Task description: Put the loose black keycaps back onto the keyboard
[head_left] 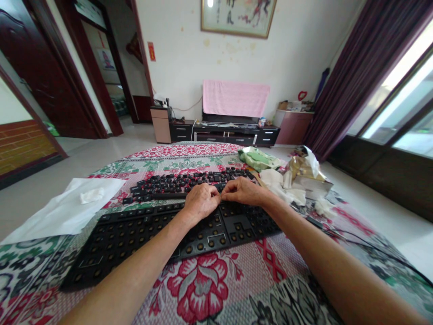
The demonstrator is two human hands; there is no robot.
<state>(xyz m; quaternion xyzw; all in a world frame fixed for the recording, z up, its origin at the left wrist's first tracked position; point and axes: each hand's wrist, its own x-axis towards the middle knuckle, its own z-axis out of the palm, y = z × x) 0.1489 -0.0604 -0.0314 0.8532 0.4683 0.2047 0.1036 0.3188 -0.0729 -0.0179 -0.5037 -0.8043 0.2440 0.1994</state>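
Observation:
A black computer keyboard [128,239] lies across the patterned cloth, most of its keycaps off and its round key sockets bare. Over its far edge, my left hand [203,201] and my right hand [241,190] meet, fingertips pinched close together. Whatever sits between the fingers is too small and too hidden to make out. Just beyond the keyboard, many loose black keycaps [176,181] are spread in rows, with the long spacebar [167,196] nearest to me.
On the left, a crumpled tissue [92,196] rests on a white sheet [67,210]. To the right are a green plastic packet [259,159], used tissues [275,183] and a torn tissue pack [306,178]. A black cable [375,248] trails off the right side of the flowered tablecloth [199,289].

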